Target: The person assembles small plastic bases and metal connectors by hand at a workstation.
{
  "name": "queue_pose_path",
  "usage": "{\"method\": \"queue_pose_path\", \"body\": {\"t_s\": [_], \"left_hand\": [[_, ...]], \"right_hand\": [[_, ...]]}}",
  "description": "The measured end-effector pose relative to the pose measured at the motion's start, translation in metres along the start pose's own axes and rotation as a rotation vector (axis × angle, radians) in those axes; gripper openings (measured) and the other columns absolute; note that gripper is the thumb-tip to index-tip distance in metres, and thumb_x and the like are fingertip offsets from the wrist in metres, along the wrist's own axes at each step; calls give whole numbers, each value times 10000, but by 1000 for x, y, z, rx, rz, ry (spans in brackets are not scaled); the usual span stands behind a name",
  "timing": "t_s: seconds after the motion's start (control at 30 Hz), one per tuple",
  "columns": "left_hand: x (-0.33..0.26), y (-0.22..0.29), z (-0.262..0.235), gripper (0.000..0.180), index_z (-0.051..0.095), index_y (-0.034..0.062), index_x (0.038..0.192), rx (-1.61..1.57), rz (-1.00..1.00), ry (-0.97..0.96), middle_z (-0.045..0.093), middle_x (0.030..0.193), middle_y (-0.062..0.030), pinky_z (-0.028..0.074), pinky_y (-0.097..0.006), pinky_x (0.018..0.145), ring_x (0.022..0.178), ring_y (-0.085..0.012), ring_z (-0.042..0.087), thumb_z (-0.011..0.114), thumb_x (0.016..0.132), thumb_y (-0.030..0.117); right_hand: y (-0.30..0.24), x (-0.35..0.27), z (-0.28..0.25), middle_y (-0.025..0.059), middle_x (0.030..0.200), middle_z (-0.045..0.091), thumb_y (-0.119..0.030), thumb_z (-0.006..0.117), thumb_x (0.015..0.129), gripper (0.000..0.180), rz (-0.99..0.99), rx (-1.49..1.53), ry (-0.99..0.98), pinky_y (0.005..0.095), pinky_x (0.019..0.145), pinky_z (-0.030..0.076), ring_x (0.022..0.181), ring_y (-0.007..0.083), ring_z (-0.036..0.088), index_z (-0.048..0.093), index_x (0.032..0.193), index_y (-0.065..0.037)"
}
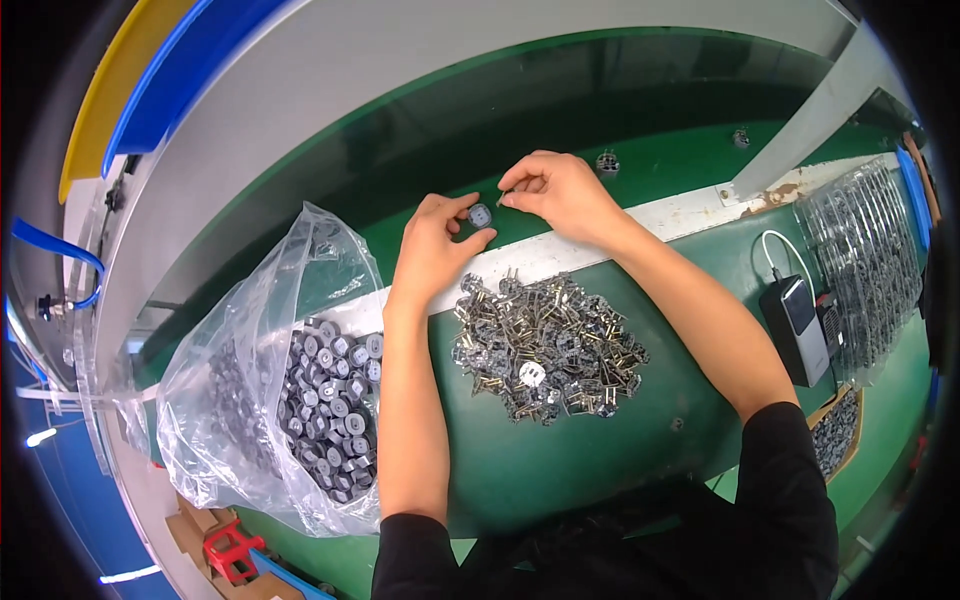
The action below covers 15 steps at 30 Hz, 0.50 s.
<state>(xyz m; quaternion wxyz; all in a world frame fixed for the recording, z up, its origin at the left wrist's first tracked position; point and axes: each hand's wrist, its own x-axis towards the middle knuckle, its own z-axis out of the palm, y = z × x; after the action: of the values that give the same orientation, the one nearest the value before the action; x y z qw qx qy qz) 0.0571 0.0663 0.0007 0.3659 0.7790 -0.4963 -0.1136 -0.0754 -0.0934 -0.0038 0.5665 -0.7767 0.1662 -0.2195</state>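
Dark sleeves and two bare forearms enter from the near edge.

Left hand [437, 243]: thumb and fingers closed on a small round grey part [481, 215], held just above the white strip [680, 214] along the far side of the green work surface [560, 460].

Right hand [558, 190]: fingertips pinched together just right of that part; whether anything sits between them is too small to tell.

Small round grey part: judged light, rigid and smooth, easy to drop; best taken by its rim. It sits between the two hands, at the left fingertips.

Near centre: heap of metal pronged pieces [548, 345].

Near left: clear plastic bag [270, 380], open, full of grey round parts [335, 400].

Right: dark boxy device [795, 328] with white cable, beside stacked clear trays [865, 260].
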Motion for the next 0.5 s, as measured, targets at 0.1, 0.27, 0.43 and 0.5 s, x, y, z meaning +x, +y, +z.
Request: {"method": "queue_pose_path", "body": {"t_s": [0.1,0.27,0.43,0.5], "left_hand": [[4,-6,-2,412,713,42,1116,-62,13,-43,573,863,-45,476,-287,697,743,-145,521,813,719,93],[5,7,3,366,702,19,998,-2,-37,-16,585,836,-77,501,-325,690,738,-188,567,852,702,175],[3,5,10,361,688,18,939,13,-9,23,584,817,-53,486,-312,666,712,-165,534,873,685,195],[3,6,12,364,682,12,927,22,-4,14,591,826,-65,496,-323,674,723,-178,552,875,682,200]], "right_hand": [[-8,-2,-1,57,860,640,-58,745,839,114,54,-73,-22,267,668,500,730,120,612,704,920,11],[-7,-4,2,95,828,653,-131,741,831,152,-95,-241,30,330,666,506,728,206,651,705,911,-7],[-4,-3,10,105,853,652,-120,715,832,133,-84,-341,-6,370,701,515,756,251,661,689,890,-4],[-2,-4,13,72,837,613,-90,711,850,111,-140,-402,-8,325,630,481,684,177,598,680,896,6]]}}
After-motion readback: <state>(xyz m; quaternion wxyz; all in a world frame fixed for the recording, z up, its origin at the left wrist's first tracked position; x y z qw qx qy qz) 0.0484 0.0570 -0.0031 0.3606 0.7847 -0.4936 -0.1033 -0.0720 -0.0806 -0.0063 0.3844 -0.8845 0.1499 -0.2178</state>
